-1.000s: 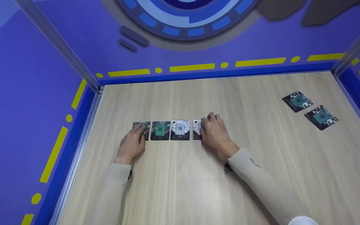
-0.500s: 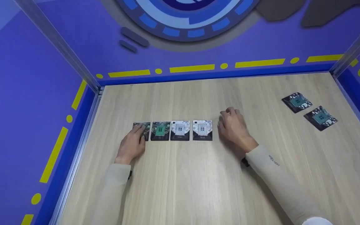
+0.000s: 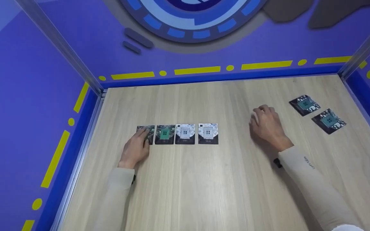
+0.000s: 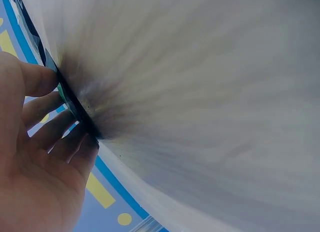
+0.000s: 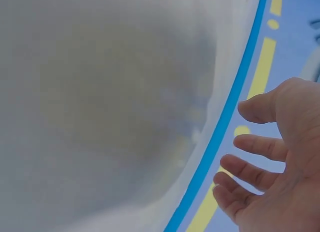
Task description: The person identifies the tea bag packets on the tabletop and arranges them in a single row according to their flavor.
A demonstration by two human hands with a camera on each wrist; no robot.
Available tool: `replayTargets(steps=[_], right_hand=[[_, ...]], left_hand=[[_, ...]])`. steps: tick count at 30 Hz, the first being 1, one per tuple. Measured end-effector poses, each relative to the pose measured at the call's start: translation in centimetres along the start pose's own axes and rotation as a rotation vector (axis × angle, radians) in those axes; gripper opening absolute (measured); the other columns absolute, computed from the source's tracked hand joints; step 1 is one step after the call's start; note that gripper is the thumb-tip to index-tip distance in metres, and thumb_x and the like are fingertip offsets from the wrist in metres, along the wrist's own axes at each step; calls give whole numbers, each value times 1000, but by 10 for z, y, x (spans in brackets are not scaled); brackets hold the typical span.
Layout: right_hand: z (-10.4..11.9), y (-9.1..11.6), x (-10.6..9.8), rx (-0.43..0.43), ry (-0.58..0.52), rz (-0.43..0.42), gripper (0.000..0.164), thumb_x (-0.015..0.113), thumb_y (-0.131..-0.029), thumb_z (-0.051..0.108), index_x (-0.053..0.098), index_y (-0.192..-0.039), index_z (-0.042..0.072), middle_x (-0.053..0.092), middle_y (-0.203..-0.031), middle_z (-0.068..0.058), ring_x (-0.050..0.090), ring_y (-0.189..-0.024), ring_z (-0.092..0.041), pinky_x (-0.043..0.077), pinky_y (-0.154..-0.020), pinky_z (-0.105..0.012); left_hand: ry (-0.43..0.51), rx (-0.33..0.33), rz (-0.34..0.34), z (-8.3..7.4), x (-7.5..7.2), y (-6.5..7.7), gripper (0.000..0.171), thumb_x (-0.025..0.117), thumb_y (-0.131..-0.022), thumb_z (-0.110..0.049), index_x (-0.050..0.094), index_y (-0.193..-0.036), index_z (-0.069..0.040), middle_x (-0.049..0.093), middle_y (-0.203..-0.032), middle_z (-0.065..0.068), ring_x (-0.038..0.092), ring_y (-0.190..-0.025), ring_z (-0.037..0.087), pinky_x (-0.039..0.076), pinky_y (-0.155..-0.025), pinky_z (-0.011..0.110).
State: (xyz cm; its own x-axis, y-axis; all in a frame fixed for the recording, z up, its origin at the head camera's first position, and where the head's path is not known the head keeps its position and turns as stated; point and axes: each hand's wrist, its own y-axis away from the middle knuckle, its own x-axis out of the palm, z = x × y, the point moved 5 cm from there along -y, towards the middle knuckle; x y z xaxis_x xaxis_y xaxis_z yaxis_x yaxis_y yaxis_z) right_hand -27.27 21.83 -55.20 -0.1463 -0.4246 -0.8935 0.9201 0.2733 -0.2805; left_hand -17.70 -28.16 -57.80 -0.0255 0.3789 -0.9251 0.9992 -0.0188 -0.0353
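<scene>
Four-sided flat packets lie side by side in a row on the wooden table (image 3: 188, 186). My left hand (image 3: 134, 150) rests on the leftmost dark green packet (image 3: 150, 129) and covers part of it; in the left wrist view its fingertips and thumb touch the packet's dark edge (image 4: 75, 103). To its right come a second green packet (image 3: 164, 134), a white-and-black packet (image 3: 185, 133) and another white-and-black packet (image 3: 208, 133), set slightly apart. My right hand (image 3: 267, 125) is over the table, right of the row; in the right wrist view the hand (image 5: 280, 162) holds nothing, its fingers loosely bent.
Two dark packets with teal labels lie tilted at the back right, one farther back (image 3: 305, 105) and one nearer (image 3: 329, 121). Purple-blue walls (image 3: 185, 57) with yellow marks border the table at the back and both sides.
My right hand has let go of the rightmost white packet and moved right, toward the two teal-labelled packets. My left hand has stayed on the leftmost packet.
</scene>
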Motion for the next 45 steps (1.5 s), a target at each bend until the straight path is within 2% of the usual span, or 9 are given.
replayTargets(steps=[6,15,26,36,45], right_hand=[[-30,7,-17,44,-9,14,41,64,-101,11,62,-133,-14,57,-137,-37,54,-126,-55,46,-105,-71],[-74,17,-41,71,-21,-30,40,61,-103,10,60,-132,-17,54,-138,-40,50,-128,-59,41,-107,-76],[-133,43,-66,224,-36,-35,48,58,-102,11,53,-138,-20,44,-143,-45,42,-130,-64,36,-106,-80],[-170,55,-83,336,-49,-42,50,53,-105,14,49,-138,-23,39,-145,-48,37,-132,-68,34,-104,-82],[-196,67,-84,414,-78,-20,51,49,-105,14,46,-141,-22,36,-147,-50,35,-134,-69,32,-109,-79]], left_hand=[[5,-4,3,0,1,0,48,55,-106,-15,57,-152,0,48,-165,20,46,-153,39,39,-127,52],[-13,20,-21,3,0,1,48,55,-105,-13,57,-150,2,49,-163,22,48,-150,42,44,-123,54],[-6,27,-15,2,1,1,48,57,-105,-13,57,-151,2,49,-163,21,48,-151,41,42,-125,54],[-3,18,-5,0,-1,0,49,56,-106,-14,56,-153,0,48,-164,20,47,-152,41,41,-126,53],[-16,-10,13,0,0,0,49,55,-107,-14,55,-153,1,47,-165,20,45,-153,39,39,-127,52]])
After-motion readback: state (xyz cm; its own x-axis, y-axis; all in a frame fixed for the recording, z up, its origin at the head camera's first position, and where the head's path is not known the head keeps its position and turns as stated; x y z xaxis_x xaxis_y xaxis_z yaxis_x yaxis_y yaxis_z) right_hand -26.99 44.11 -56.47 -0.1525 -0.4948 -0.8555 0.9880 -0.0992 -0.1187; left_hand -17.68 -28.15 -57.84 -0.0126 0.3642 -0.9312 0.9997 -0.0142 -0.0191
